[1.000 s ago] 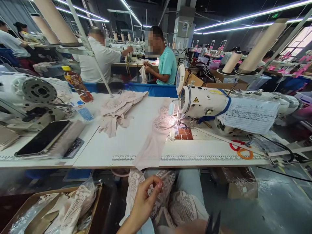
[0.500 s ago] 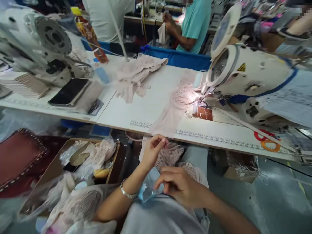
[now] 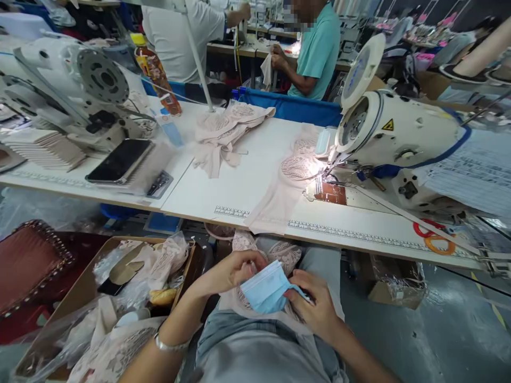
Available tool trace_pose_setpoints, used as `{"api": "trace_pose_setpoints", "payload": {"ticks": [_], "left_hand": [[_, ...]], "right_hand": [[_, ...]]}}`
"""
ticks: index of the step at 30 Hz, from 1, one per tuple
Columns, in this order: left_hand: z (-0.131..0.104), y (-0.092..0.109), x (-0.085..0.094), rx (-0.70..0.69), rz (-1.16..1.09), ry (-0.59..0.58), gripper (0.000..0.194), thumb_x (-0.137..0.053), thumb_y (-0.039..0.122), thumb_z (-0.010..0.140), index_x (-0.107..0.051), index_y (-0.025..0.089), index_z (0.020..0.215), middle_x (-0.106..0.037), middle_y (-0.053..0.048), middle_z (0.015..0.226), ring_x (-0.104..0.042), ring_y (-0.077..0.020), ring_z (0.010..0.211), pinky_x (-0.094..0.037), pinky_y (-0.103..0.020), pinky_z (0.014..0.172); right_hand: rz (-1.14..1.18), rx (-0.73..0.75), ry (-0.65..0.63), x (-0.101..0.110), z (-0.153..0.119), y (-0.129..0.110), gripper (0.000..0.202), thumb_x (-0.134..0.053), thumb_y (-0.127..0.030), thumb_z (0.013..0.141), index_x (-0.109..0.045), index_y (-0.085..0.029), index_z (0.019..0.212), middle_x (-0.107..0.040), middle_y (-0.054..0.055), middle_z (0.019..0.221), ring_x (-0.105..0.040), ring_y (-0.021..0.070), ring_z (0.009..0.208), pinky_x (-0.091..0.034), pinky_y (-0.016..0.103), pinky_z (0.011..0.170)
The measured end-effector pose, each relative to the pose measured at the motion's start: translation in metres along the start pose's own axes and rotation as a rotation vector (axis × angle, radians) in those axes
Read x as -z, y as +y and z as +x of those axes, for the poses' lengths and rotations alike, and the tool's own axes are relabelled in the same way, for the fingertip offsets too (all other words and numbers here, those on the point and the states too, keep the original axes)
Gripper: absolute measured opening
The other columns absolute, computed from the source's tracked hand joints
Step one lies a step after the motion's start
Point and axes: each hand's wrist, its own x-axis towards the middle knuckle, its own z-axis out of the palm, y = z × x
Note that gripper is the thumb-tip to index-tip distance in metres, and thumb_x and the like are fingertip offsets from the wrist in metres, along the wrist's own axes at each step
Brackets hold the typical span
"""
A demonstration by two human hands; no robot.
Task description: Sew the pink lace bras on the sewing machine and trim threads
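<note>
Head view shows the right hand [image 3: 313,304] pinching the edge of a blue face mask [image 3: 264,292] at six o'clock, while the left hand [image 3: 239,270] is curled at its opposite side, grip impossible to tell. From the mask, a lace garment [image 3: 275,199] lies at twelve o'clock, a sewing machine [image 3: 403,125] stands between one and two, and a carton [image 3: 187,274] at nine.

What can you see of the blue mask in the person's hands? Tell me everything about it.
The mask is light blue, thin and soft-looking like disposable fabric, with creases and a paler band along its upper edge. It is held tilted over the lap, in front of the table. The right hand pinches its right end, where it narrows into a bunched strip. The left hand is at its upper left; exact contact is unclear. Ear loops can't be made out.
</note>
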Motion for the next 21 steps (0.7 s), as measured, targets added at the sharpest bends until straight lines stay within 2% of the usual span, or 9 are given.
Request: {"api": "trace_pose_setpoints", "payload": {"ticks": [2, 5, 8, 10, 12, 13, 15, 18, 21], "left_hand": [[-0.005, 0.000, 0.000, 0.010, 0.116, -0.013, 0.052, -0.064, 0.067, 0.082, -0.072, 0.016, 0.084, -0.069, -0.008, 0.092, -0.062, -0.0222, 0.088, -0.047, -0.029, 0.078], [-0.008, -0.002, -0.005, -0.058, 0.277, 0.131, 0.039, -0.071, 0.055, 0.083, -0.070, 0.018, 0.073, -0.066, -0.007, 0.096, -0.061, -0.0223, 0.095, -0.045, -0.031, 0.086], [-0.009, 0.001, -0.011, -0.159, 0.437, 0.249, 0.026, -0.068, 0.040, 0.090, -0.071, 0.020, 0.075, -0.064, -0.005, 0.090, -0.061, -0.0185, 0.088, -0.045, -0.027, 0.079], [-0.009, 0.006, -0.015, -0.221, 0.440, 0.208, 0.016, -0.062, 0.029, 0.095, -0.070, 0.020, 0.084, -0.065, -0.003, 0.087, -0.061, -0.0158, 0.084, -0.046, -0.025, 0.075], [-0.008, 0.011, -0.020, -0.292, 0.440, 0.125, 0.012, -0.058, 0.023, 0.097, -0.068, 0.020, 0.090, -0.065, -0.004, 0.090, -0.062, -0.0154, 0.087, -0.047, -0.024, 0.079], [-0.008, 0.013, -0.023, -0.330, 0.462, 0.099, 0.012, -0.058, 0.022, 0.098, -0.066, 0.020, 0.090, -0.064, -0.004, 0.093, -0.061, -0.0159, 0.091, -0.047, -0.025, 0.083], [-0.007, 0.014, -0.031, -0.380, 0.509, 0.056, 0.014, -0.056, 0.023, 0.098, -0.065, 0.019, 0.088, -0.061, -0.007, 0.102, -0.060, -0.0167, 0.096, -0.047, -0.025, 0.087], [-0.005, 0.014, -0.044, -0.392, 0.519, -0.002, 0.018, -0.054, 0.026, 0.099, -0.063, 0.019, 0.086, -0.057, -0.008, 0.107, -0.059, -0.0154, 0.092, -0.048, -0.023, 0.083], [-0.001, 0.009, -0.051, -0.430, 0.519, 0.041, 0.025, -0.052, 0.032, 0.099, -0.063, 0.018, 0.082, -0.056, -0.010, 0.112, -0.059, -0.0162, 0.090, -0.050, -0.024, 0.081]], "right_hand": [[0.013, 0.041, 0.080, 0.010, 0.002, 0.001, 0.029, -0.058, -0.038, 0.098, -0.063, -0.021, 0.076, -0.048, -0.001, 0.061, -0.045, 0.0147, 0.054, -0.033, 0.027, 0.052], [0.020, 0.066, 0.122, 0.019, 0.000, -0.002, 0.022, -0.059, -0.030, 0.097, -0.062, -0.020, 0.078, -0.047, -0.002, 0.064, -0.043, 0.0138, 0.055, -0.031, 0.027, 0.053], [0.043, 0.095, 0.001, 0.031, -0.003, -0.005, 0.025, -0.060, -0.038, 0.097, -0.064, -0.020, 0.080, -0.046, -0.001, 0.066, -0.042, 0.0141, 0.057, -0.030, 0.028, 0.055], [0.144, 0.079, -0.040, 0.042, -0.001, -0.006, 0.038, -0.055, -0.057, 0.095, -0.066, -0.021, 0.085, -0.040, -0.003, 0.063, -0.037, 0.0135, 0.054, -0.027, 0.028, 0.053], [0.272, 0.053, 0.055, 0.053, 0.003, -0.006, 0.052, -0.045, -0.069, 0.094, -0.067, -0.022, 0.095, -0.032, -0.005, 0.060, -0.029, 0.0123, 0.049, -0.023, 0.028, 0.050], [0.292, 0.031, 0.116, 0.058, 0.007, -0.006, 0.051, -0.043, -0.068, 0.095, -0.067, -0.022, 0.099, -0.029, -0.006, 0.059, -0.027, 0.0121, 0.049, -0.024, 0.028, 0.049], [0.206, 0.003, 0.132, 0.064, 0.016, -0.007, 0.037, -0.044, -0.052, 0.102, -0.067, -0.023, 0.105, -0.034, -0.005, 0.062, -0.033, 0.0124, 0.051, -0.030, 0.026, 0.050], [-0.023, 0.019, -0.068, 0.062, 0.029, -0.008, 0.025, -0.047, -0.025, 0.100, -0.065, -0.024, 0.118, -0.047, 0.001, 0.083, -0.049, 0.0139, 0.067, -0.043, 0.024, 0.059], [-0.159, 0.111, -0.118, 0.054, 0.036, -0.005, 0.024, -0.052, -0.011, 0.089, -0.069, -0.023, 0.103, -0.048, 0.002, 0.091, -0.052, 0.0140, 0.074, -0.046, 0.024, 0.065]]}}
